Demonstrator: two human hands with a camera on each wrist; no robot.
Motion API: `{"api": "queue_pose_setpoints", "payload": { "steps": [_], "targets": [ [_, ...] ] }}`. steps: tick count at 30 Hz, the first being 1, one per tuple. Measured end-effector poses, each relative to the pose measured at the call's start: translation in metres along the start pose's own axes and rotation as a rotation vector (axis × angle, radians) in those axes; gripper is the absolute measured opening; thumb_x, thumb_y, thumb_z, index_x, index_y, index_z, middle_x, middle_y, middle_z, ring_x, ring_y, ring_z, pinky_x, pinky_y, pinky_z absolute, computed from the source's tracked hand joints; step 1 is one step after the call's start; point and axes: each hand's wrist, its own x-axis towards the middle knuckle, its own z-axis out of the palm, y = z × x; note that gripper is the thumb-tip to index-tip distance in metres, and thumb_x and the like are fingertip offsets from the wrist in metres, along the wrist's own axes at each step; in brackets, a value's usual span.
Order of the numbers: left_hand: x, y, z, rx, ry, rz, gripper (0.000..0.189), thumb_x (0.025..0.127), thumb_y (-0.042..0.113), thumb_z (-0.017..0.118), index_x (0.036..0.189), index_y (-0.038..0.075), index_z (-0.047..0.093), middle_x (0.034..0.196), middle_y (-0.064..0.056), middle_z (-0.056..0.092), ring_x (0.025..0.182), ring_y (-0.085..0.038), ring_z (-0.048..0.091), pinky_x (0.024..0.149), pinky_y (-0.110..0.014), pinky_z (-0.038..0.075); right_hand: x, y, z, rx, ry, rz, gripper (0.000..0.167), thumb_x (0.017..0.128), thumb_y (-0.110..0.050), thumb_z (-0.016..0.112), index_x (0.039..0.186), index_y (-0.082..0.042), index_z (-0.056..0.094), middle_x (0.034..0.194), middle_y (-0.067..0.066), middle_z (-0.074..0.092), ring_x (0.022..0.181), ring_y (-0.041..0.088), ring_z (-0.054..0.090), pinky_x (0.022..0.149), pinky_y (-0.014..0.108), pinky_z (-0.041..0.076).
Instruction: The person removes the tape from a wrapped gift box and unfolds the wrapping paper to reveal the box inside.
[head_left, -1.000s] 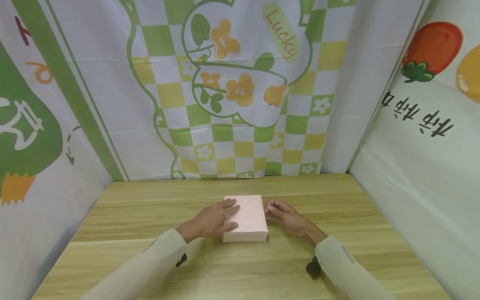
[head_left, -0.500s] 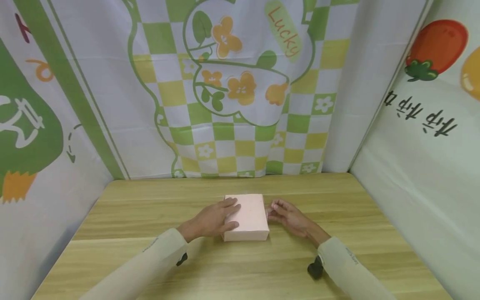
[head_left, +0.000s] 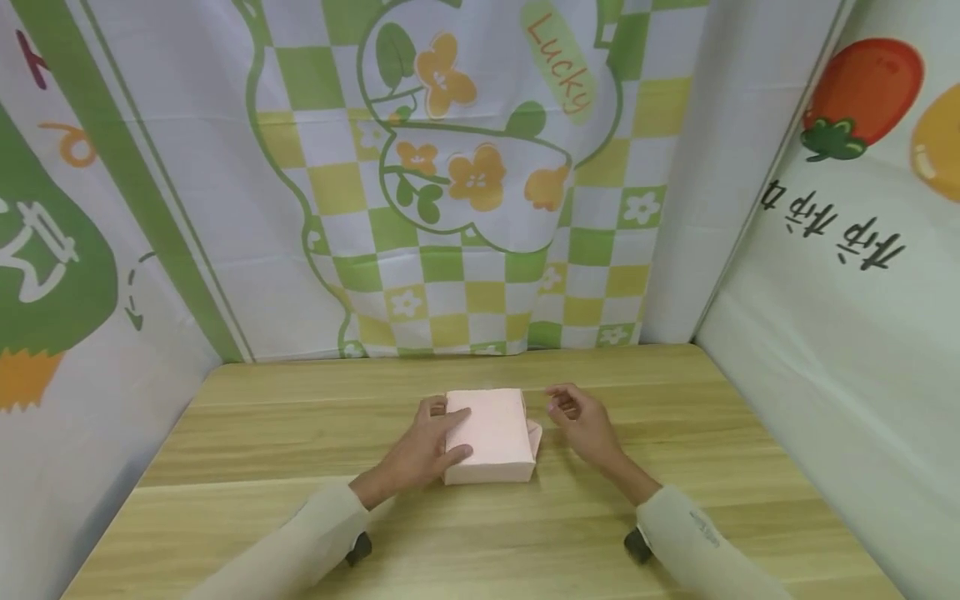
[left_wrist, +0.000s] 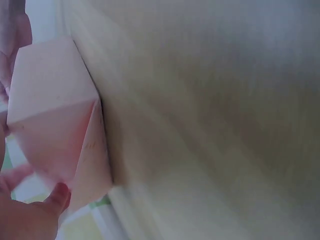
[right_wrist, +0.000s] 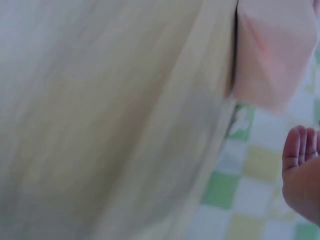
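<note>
A pale pink paper box lies on the wooden table in the head view. My left hand holds it at the left side, with thumb and one finger on top and other fingers bent at the far left corner. In the left wrist view, a fingertip touches a folded flap on the box's left end. On the right side a flap sticks out. My right hand hovers apart from the box, just right of it, its fingers loosely curled around nothing.
The wooden table extends around the box on all sides. Behind it hangs a green and yellow checked cloth. White printed sheets border both sides.
My right hand has drawn away from the box's right side, where the flap now shows. My left fingers have shifted from lying flat on top to bending at the left edge.
</note>
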Motion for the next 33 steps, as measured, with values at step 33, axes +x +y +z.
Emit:
{"api": "queue_pose_setpoints", "payload": {
  "steps": [33],
  "targets": [
    [-0.016,0.013,0.032,-0.45,0.261,-0.3,0.049,0.099,0.02,0.06,0.131,-0.008,0.036,0.119,-0.022,0.048,0.108,-0.03,0.056,0.094,-0.037,0.054,-0.043,-0.038,0.04,-0.118,-0.081,0.179,0.037,0.094,-0.012,0.066,0.124,0.006,0.057,0.11,0.018,0.067,0.1,0.028,0.067,0.087,0.033,0.058]
  ]
}}
